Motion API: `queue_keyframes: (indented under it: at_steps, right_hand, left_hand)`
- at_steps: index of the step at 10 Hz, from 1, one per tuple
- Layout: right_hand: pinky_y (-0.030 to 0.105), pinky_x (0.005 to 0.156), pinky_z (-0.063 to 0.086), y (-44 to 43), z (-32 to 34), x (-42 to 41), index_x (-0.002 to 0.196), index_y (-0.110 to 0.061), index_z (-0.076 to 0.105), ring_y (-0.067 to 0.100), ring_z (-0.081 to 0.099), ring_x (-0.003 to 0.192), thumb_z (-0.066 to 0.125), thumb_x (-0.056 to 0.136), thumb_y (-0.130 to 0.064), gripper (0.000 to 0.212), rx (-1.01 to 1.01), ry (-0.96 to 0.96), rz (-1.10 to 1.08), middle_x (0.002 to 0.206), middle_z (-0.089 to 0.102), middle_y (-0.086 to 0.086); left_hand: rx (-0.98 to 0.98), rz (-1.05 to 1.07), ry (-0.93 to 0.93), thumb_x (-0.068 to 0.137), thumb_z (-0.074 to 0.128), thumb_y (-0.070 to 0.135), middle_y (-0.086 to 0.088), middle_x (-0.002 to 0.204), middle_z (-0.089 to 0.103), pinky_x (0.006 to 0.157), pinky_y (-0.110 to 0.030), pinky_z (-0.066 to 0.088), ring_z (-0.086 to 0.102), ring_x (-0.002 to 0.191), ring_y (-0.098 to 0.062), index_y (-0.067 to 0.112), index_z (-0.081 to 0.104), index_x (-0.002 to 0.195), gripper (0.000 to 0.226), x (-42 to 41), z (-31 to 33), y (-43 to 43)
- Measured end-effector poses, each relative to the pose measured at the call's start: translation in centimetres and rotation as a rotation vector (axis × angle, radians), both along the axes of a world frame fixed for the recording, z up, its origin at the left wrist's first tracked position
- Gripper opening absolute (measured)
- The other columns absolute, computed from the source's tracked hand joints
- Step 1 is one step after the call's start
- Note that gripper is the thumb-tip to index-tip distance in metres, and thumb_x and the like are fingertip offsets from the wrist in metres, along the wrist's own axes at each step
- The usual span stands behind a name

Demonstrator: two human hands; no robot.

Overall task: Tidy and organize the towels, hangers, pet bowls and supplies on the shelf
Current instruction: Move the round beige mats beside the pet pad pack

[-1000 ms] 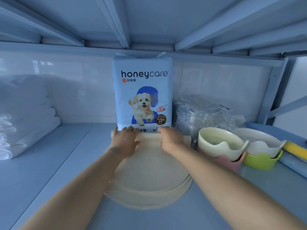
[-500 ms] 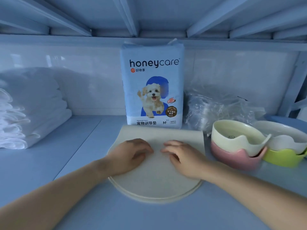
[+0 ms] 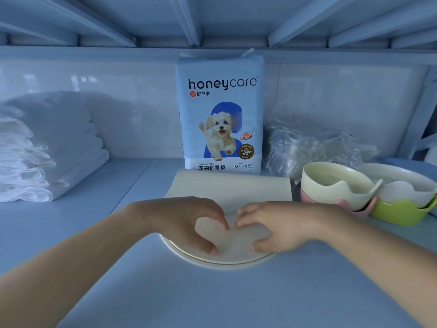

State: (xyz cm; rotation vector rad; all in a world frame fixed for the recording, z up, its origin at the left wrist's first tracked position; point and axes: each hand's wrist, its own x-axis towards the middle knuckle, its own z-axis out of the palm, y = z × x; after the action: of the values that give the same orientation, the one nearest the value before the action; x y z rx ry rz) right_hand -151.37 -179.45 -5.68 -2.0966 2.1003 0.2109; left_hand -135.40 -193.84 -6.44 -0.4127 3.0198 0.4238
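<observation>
Blue shelf (image 3: 94, 233), contents as found.
Folded white towels (image 3: 47, 157) stacked at the left edge. Training-pad pack (image 3: 221, 119) upright at mid back edge, cream mats (image 3: 231, 188) just in front. Clear plastic bag (image 3: 314, 147) at back right. Near the right edge, pink bowl (image 3: 306, 197) and green bowl (image 3: 399, 211), each carrying another bowl.

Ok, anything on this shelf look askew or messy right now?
The clear plastic bag at the back right, beside the honeycare pack, lies crumpled and shapeless. Nothing else stands out.
</observation>
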Motion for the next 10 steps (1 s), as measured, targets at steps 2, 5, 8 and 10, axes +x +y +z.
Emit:
queue_keyframes:
  at_steps: [2,5,8,10]
  right_hand:
    - [0.026,0.106,0.036,0.8,1.2,0.9,0.142,-0.04,0.029,0.003,0.029,0.134,0.065,0.077,-0.028,0.075,0.131,-0.023,-0.02,0.15,0.015,-0.02]
    - [0.031,0.097,0.044,0.8,0.9,1.1,0.136,-0.04,0.039,0.006,0.043,0.121,0.072,0.066,-0.027,0.078,0.062,-0.041,-0.019,0.135,0.038,-0.021]
    - [0.039,0.092,0.05,0.3,0.0,-0.8,0.125,-0.046,0.048,0.017,0.055,0.114,0.067,0.056,-0.034,0.073,0.046,-0.063,-0.087,0.133,0.048,-0.013]
    - [0.035,0.065,0.051,1.3,-1.4,-2.2,0.095,-0.037,0.061,0.012,0.058,0.074,0.05,0.064,-0.014,0.039,-0.192,-0.09,-0.071,0.081,0.064,-0.012]
  left_hand:
    - [0.01,-0.022,-0.05,0.079,0.067,0.04,0.005,0.128,0.056,0.102,-0.035,0.041,0.053,0.117,-0.015,0.029,0.056,0.126,0.049,-0.1,0.8,1.7]
    - [-0.089,-0.018,-0.097,0.068,0.07,0.05,0.009,0.127,0.054,0.098,-0.034,0.044,0.054,0.114,-0.014,0.034,0.049,0.13,0.067,-0.5,-0.6,1.1]
    - [-0.284,-0.114,-0.062,0.06,0.039,0.062,0.013,0.143,0.037,0.1,-0.036,0.042,0.045,0.125,-0.014,0.044,0.026,0.139,0.082,-1.3,-2.5,1.2]
    - [-0.407,-0.212,-0.007,0.07,0.022,0.051,0.0,0.119,0.053,0.085,-0.038,0.046,0.056,0.104,-0.024,0.026,0.046,0.125,0.066,-1.6,-2.0,1.6]
